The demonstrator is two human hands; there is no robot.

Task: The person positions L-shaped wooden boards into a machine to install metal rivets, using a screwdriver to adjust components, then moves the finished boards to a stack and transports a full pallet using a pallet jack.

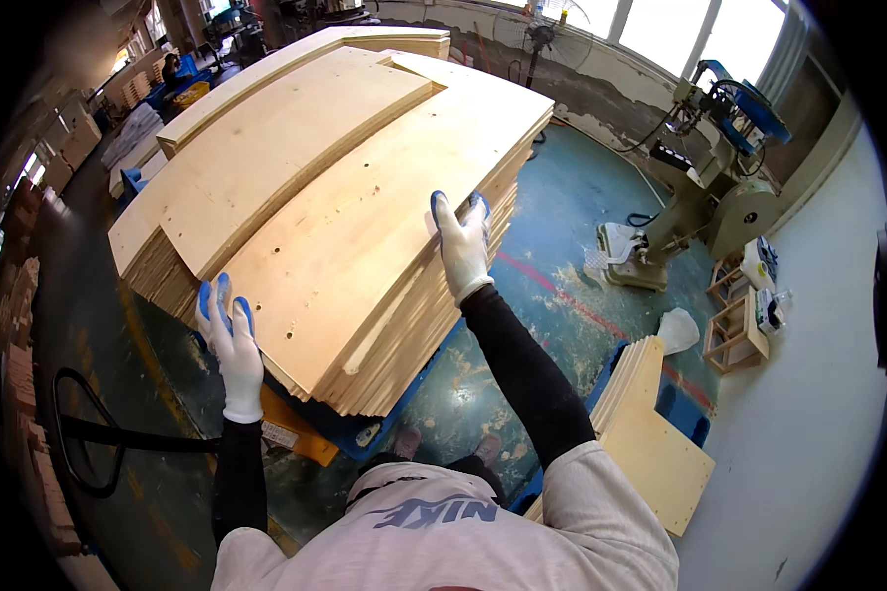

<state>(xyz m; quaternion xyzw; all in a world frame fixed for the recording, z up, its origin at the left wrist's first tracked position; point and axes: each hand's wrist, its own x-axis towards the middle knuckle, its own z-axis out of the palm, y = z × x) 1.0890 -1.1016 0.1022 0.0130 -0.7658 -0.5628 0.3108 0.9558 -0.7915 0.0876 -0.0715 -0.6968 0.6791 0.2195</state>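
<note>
A tall stack of pale plywood panels (355,236) with curved outlines stands before me. My left hand (231,355), in a white glove with blue fingertips, is at the near left end of the top panel. Its fingers are spread and point away from me, with the thumb by the panel's edge. Farther along the right edge is my right hand (463,251), gloved the same way. Its thumb lies over the top face and its fingers reach along the side, closed on the edge. Small holes and flecks mark the panel's surface.
A drill-like machine (715,167) stands at the right by the wall. More cut panels (650,443) lie low at my right on a blue pallet (682,412). Small wooden stools (737,330) stand beyond them. A black looped handle (89,433) is at lower left, and a fan (539,39) stands behind.
</note>
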